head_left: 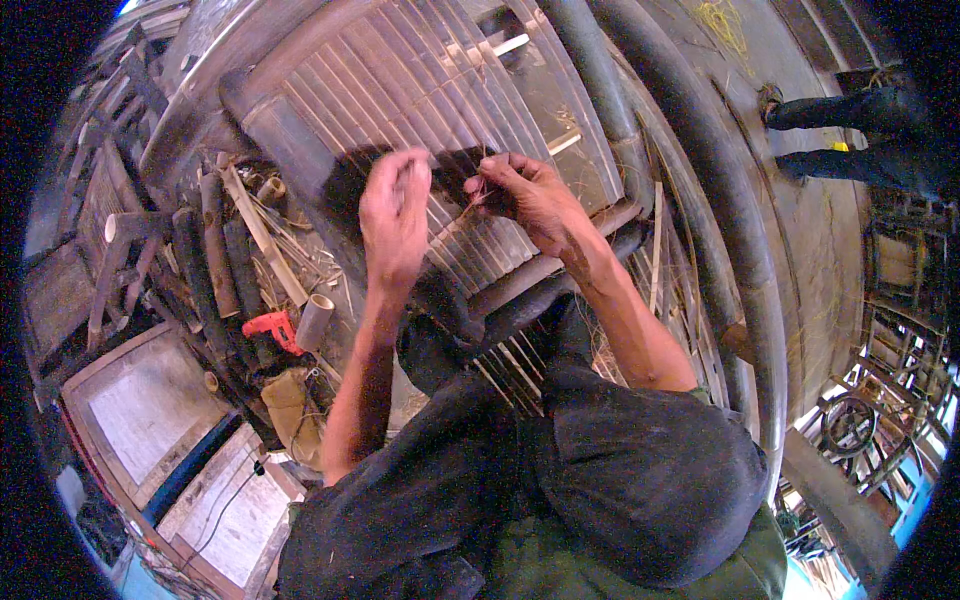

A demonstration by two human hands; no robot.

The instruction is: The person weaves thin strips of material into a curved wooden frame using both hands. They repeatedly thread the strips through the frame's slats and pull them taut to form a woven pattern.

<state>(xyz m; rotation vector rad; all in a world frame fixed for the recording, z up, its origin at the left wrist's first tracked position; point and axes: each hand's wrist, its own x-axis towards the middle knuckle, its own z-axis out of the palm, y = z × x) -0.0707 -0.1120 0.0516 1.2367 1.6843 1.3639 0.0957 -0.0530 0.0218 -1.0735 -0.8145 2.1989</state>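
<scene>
A slatted panel of narrow bamboo strips (pixel 345 95), set within a thick dark pole frame (pixel 590 70), lies in front of my knees. Over its near part, my right hand (pixel 535 200) pinches a thin, pale strand (pixel 478 200) between thumb and fingers. The strand trails down toward the strips. To its left, my left hand (pixel 395 210) is raised above the strips, apart from the right one. Motion smears its fingers, so whether they hold the strand cannot be made out. Other thin strands cross the strips farther up.
On the left floor lie bamboo poles (pixel 215 250), split pieces (pixel 265 235), a red power tool (pixel 272 330) and a cut tube (pixel 315 320). Framed pale panels (pixel 140 415) stand lower left. Long curved poles (pixel 730 240) run along the right. Beyond them stands a person (pixel 850 130).
</scene>
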